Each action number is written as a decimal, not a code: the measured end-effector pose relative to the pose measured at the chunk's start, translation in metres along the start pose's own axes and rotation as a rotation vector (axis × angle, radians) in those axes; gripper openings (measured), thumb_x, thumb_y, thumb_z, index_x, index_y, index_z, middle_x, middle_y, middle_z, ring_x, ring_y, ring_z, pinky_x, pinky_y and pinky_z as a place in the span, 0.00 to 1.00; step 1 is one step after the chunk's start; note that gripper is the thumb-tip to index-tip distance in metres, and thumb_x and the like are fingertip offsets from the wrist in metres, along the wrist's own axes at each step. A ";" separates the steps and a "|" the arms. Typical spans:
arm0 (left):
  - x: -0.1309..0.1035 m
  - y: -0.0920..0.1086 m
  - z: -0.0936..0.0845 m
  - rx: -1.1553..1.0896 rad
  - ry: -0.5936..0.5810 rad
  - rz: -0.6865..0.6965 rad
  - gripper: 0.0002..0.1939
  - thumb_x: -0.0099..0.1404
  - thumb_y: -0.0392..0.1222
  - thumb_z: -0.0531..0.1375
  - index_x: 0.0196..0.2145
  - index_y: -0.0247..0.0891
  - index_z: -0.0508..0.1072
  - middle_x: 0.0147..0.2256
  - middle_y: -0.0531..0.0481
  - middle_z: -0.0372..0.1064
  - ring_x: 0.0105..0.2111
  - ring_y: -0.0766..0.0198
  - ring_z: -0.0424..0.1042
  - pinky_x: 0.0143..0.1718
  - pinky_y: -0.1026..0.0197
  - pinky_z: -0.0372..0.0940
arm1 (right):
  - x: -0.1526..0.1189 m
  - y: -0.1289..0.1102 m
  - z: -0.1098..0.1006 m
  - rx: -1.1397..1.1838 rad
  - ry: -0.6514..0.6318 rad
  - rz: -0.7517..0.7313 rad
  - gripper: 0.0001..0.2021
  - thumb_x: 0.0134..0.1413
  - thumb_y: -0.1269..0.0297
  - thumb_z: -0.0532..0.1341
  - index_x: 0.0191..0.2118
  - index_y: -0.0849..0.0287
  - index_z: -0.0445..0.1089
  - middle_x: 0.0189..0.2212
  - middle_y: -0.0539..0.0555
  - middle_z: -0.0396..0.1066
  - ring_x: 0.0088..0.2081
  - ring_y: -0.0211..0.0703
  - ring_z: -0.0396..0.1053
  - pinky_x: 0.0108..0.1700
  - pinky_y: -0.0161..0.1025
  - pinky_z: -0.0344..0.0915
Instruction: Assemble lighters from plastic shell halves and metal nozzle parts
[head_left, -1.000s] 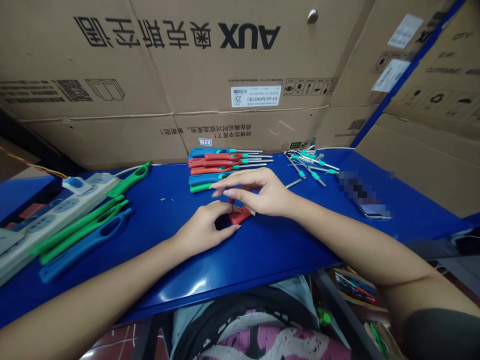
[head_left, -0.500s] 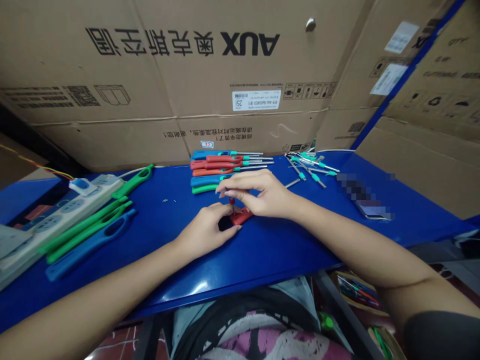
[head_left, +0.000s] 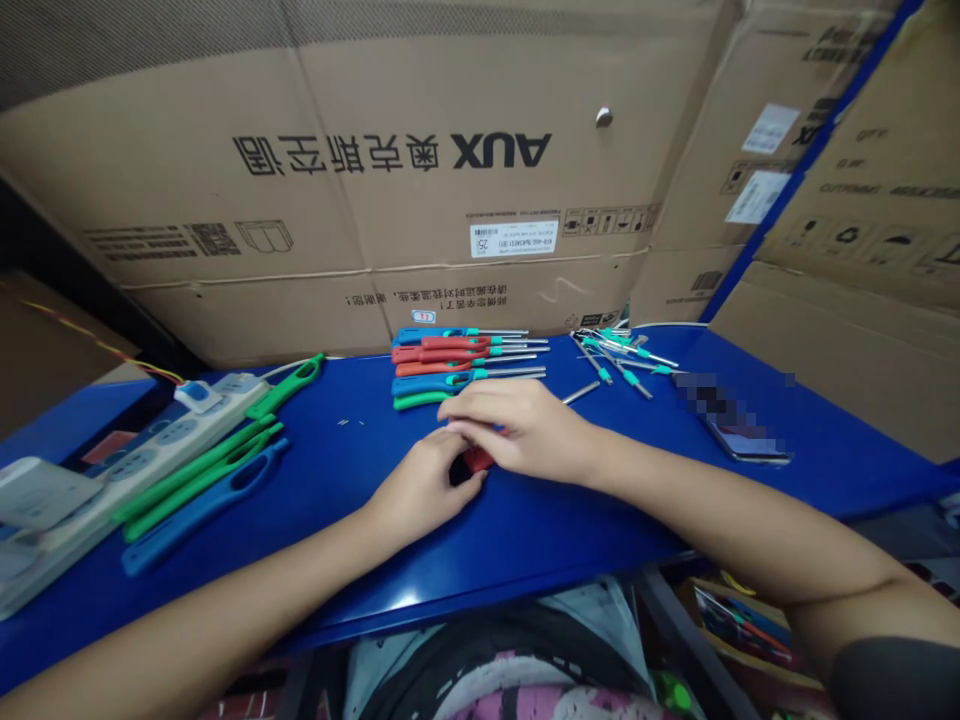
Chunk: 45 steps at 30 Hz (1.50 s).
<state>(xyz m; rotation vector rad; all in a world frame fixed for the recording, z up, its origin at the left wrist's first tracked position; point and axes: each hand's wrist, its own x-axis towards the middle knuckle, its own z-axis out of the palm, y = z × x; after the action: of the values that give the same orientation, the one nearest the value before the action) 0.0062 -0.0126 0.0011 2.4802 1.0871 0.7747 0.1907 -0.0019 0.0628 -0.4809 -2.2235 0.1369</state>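
In the head view, my left hand (head_left: 416, 490) is closed around a red lighter handle (head_left: 477, 459) low on the blue table, finger and thumb on either side of it. My right hand (head_left: 525, 428) arches over the same handle with fingertips pinched together beside my left fingers. A small red screwdriver, seen upright in that pinch half a second ago, is now hidden behind the fingers. Just beyond lies a row of long-necked lighters (head_left: 442, 355) in red, blue and green. A loose metal lighter tube (head_left: 581, 393) rests by my right hand.
Lighter tubes with teal collars (head_left: 626, 350) are heaped at the back right, near a phone (head_left: 750, 445). Green handles (head_left: 202, 470) and a blue handle (head_left: 202, 510) lie beside a white power strip (head_left: 150, 450). Tiny metal bits (head_left: 343, 422) sit left of centre. Cardboard (head_left: 375, 220) stands behind.
The view has tipped up, so everything sits lower in it. My right hand has come down closer to my left fingers, covering the screwdriver and more of the red handle.
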 end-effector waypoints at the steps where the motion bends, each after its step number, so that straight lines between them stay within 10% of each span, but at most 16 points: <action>1: 0.000 0.002 -0.004 0.015 -0.029 -0.012 0.09 0.60 0.32 0.61 0.40 0.36 0.74 0.39 0.44 0.77 0.39 0.54 0.76 0.42 0.54 0.71 | 0.001 0.002 -0.009 0.028 0.043 0.038 0.07 0.63 0.69 0.60 0.41 0.62 0.76 0.36 0.56 0.79 0.37 0.40 0.76 0.44 0.38 0.73; 9: 0.000 0.001 -0.012 0.234 -0.138 -0.019 0.18 0.66 0.39 0.63 0.53 0.37 0.71 0.47 0.40 0.75 0.47 0.50 0.74 0.48 0.49 0.71 | -0.032 0.088 -0.079 -0.057 0.576 0.580 0.07 0.57 0.61 0.62 0.35 0.60 0.73 0.28 0.54 0.77 0.26 0.41 0.74 0.31 0.39 0.73; 13: 0.017 -0.008 -0.012 0.232 -0.115 0.179 0.17 0.69 0.34 0.58 0.55 0.35 0.70 0.48 0.38 0.74 0.48 0.52 0.74 0.50 0.49 0.71 | -0.061 0.121 -0.081 -0.478 0.456 0.708 0.08 0.55 0.67 0.58 0.35 0.62 0.75 0.33 0.60 0.78 0.34 0.47 0.76 0.40 0.42 0.72; 18: 0.057 -0.027 -0.053 0.298 0.078 0.418 0.17 0.72 0.36 0.53 0.56 0.32 0.71 0.51 0.35 0.73 0.53 0.50 0.71 0.55 0.45 0.68 | -0.074 0.136 -0.087 -0.555 0.335 0.873 0.09 0.53 0.69 0.60 0.37 0.63 0.77 0.34 0.60 0.79 0.36 0.49 0.76 0.44 0.43 0.70; 23: 0.090 -0.070 -0.093 0.374 0.177 0.278 0.18 0.69 0.42 0.55 0.52 0.35 0.76 0.49 0.37 0.76 0.51 0.48 0.74 0.53 0.43 0.70 | -0.077 0.141 -0.087 -0.612 0.097 0.894 0.10 0.54 0.72 0.60 0.39 0.64 0.79 0.37 0.61 0.80 0.39 0.50 0.77 0.46 0.43 0.69; 29: 0.110 -0.116 -0.100 0.442 0.114 0.096 0.18 0.65 0.43 0.54 0.48 0.37 0.78 0.47 0.39 0.78 0.48 0.48 0.76 0.52 0.46 0.69 | -0.082 0.147 -0.068 -0.573 -0.072 0.872 0.13 0.54 0.75 0.60 0.42 0.65 0.80 0.38 0.61 0.80 0.40 0.49 0.77 0.46 0.41 0.70; 45: 0.120 -0.138 -0.092 0.441 0.075 0.015 0.18 0.65 0.42 0.55 0.47 0.34 0.79 0.48 0.38 0.77 0.49 0.50 0.76 0.53 0.48 0.69 | -0.089 0.153 -0.048 -0.498 -0.172 0.774 0.10 0.56 0.71 0.65 0.44 0.60 0.79 0.40 0.59 0.78 0.40 0.49 0.76 0.47 0.44 0.71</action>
<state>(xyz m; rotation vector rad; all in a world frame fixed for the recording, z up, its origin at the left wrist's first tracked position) -0.0598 0.1747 0.0492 2.8385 1.3951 0.6960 0.3238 0.1017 -0.0097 -1.6413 -2.1072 0.0212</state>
